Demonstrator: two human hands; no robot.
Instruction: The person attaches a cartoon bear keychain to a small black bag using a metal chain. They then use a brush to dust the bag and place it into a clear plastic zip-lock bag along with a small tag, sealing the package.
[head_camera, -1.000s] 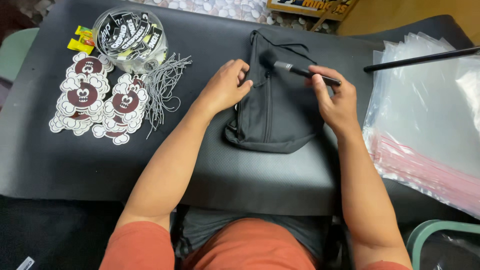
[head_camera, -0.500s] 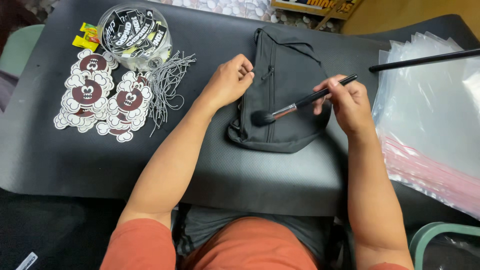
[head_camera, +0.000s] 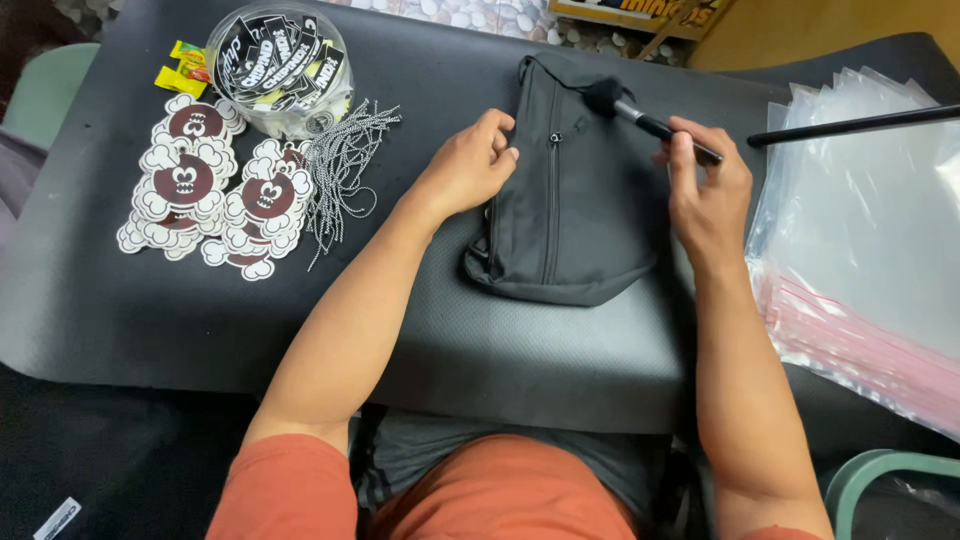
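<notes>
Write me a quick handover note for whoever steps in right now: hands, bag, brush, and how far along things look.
Left hand: flat on the left edge of the black bag, steadying it.
Right hand: gripping the black brush, bristles at the bag's top right corner.
Bag lies zipped on the black mat, centre.
Done: cannot tell how much is brushed.
Left: nothing shows the bag bagged yet; clear zip bags are stacked on the right.

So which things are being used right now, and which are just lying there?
In use:
left hand
right hand
black pouch
brush

Lying about:
cloud-shaped tags
strings
clear tub of labels
plastic zip bags
black rod
</notes>
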